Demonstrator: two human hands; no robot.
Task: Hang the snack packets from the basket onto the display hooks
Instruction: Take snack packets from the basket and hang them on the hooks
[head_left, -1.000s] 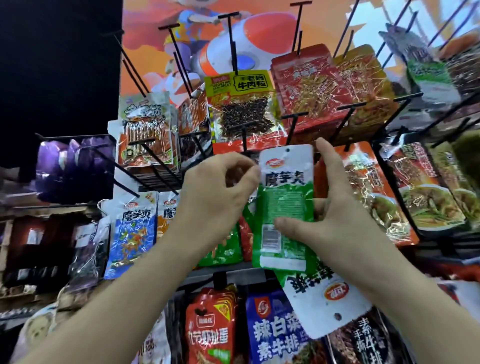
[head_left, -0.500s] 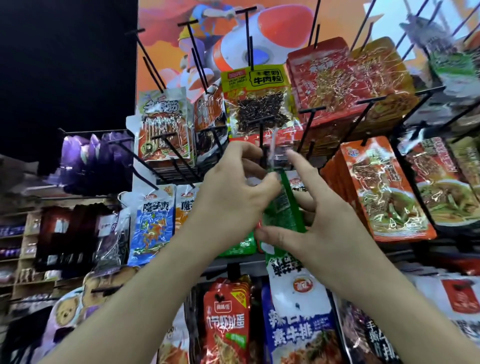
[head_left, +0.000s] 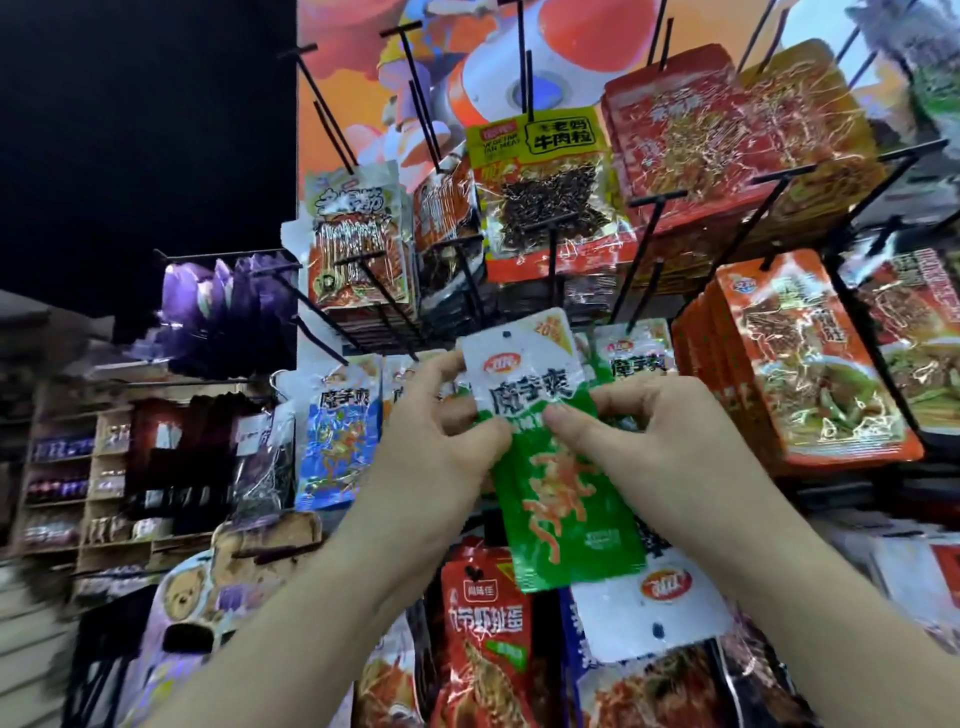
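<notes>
A green and white snack packet (head_left: 561, 483) faces me in front of the rack, its white top with the hang hole pointing up. My left hand (head_left: 436, 441) pinches its upper left edge. My right hand (head_left: 639, 436) pinches it at the middle and also holds a second packet (head_left: 654, 608) of the same kind that hangs upside down below. The held packet's top sits just under a black display hook (head_left: 553, 260). A matching green packet (head_left: 636, 353) hangs behind to the right. No basket is in view.
Black hooks jut out toward me all over the rack. Orange packets (head_left: 810, 358) hang at the right, a yellow packet (head_left: 545, 176) above, blue packets (head_left: 340, 426) at the left, red ones (head_left: 483, 634) below. Shelves (head_left: 67, 467) stand far left.
The green packet was edge-on half a second ago; it has now turned so its front faces me. Both hands dropped slightly, and the view shifted toward the rack.
</notes>
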